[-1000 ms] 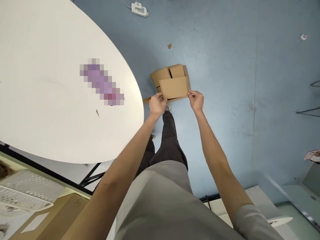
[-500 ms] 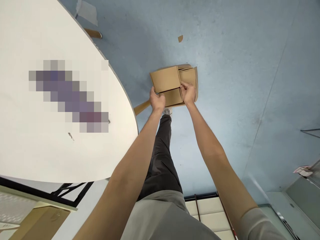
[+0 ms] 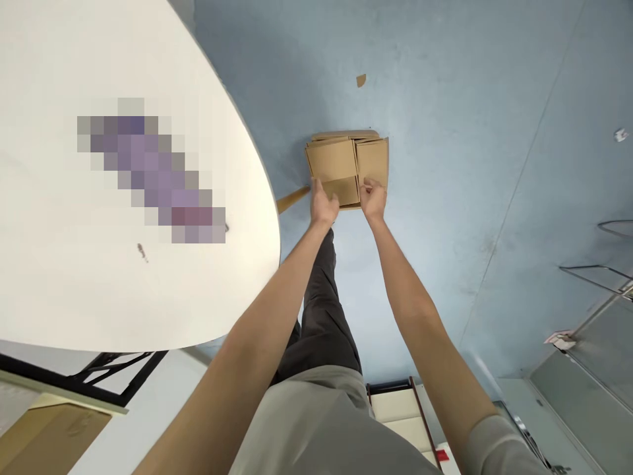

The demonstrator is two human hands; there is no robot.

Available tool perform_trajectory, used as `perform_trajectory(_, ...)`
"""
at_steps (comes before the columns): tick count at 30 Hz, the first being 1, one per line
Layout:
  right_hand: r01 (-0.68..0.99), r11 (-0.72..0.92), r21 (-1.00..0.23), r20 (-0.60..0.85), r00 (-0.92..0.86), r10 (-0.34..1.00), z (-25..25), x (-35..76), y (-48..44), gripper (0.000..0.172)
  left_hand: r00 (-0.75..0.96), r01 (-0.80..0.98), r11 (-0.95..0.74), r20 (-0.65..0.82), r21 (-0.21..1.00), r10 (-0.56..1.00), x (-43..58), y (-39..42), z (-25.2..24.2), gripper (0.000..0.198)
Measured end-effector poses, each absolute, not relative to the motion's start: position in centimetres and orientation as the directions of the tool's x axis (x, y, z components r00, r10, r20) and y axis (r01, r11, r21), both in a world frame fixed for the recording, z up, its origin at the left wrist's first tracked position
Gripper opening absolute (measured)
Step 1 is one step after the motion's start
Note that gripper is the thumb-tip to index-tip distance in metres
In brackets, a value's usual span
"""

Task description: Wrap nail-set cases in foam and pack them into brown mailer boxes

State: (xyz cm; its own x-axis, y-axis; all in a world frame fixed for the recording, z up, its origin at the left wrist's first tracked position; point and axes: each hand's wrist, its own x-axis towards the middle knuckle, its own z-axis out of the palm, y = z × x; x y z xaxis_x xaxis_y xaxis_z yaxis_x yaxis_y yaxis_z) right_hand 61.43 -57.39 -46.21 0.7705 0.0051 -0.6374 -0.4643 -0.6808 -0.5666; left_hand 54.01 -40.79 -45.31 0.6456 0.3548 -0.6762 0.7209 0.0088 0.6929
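On the floor ahead of me is a cardboard carton (image 3: 350, 207) packed with flat brown cardboard pieces. One cardboard box (image 3: 332, 159) lies at its left, and another cardboard piece (image 3: 372, 158) fills the right side. My left hand (image 3: 324, 204) is at the near left corner, thumb and fingers apart, touching the cardboard edge. My right hand (image 3: 373, 199) is at the near right part of the carton, fingers curled in against the cardboard. What its fingertips hold, if anything, is hidden.
A white round-edged table (image 3: 237, 277) stands on my left, with a blurred-out item on top. A wooden table leg (image 3: 293, 199) is beside the carton. A brown scrap (image 3: 361, 80) lies on the blue floor beyond. Metal legs (image 3: 593, 269) are at far right.
The left cardboard box has sunk lower and flatter into the carton. My left hand has loosened from it, and my right hand has slid down and toward me.
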Motion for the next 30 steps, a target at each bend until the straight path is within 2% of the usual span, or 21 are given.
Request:
perform_trajectory(2,-0.464,-0.678,-0.570,-0.625,0.781,-0.009,-42.5,60.2,-57.1,0.050,0.620,0.757,-0.015,-0.712,0.653,0.329,53.7,-42.0,-40.9,0.085)
perform_trajectory(5,-0.470,-0.658,-0.589,-0.622,0.783,-0.002,-36.4,58.0,-56.5,0.044,0.691,0.715,-0.076,-0.687,0.695,0.224,52.4,-43.4,-33.4,0.075)
perform_trajectory(8,-0.454,-0.624,-0.636,-0.593,0.805,0.020,-30.6,56.3,-56.2,0.041,0.783,0.620,-0.103,-0.607,0.777,0.137,50.5,-43.3,-26.3,0.069)
perform_trajectory(13,-0.339,-0.583,-0.738,-0.477,0.873,0.097,-21.5,55.4,-55.3,0.037,0.877,0.473,-0.131,-0.453,0.871,0.160,47.5,-39.9,-16.5,0.064)
perform_trajectory(21,-0.168,-0.480,-0.861,-0.300,0.930,0.212,-8.6,53.7,-47.1,0.027,0.877,0.281,-0.023,-0.246,0.960,0.412,39.1,-29.5,-5.5,0.056)
perform_trajectory(26,0.026,-0.390,-0.920,-0.155,0.892,0.424,-2.9,48.0,-38.6,0.026,0.732,0.253,0.033,-0.213,0.967,0.647,29.2,-21.8,-2.6,0.047)
perform_trajectory(30,0.111,-0.345,-0.932,-0.103,0.831,0.547,-0.2,41.6,-31.8,0.025,0.589,0.234,0.106,-0.227,0.966,0.775,20.7,-16.4,-1.9,0.039)
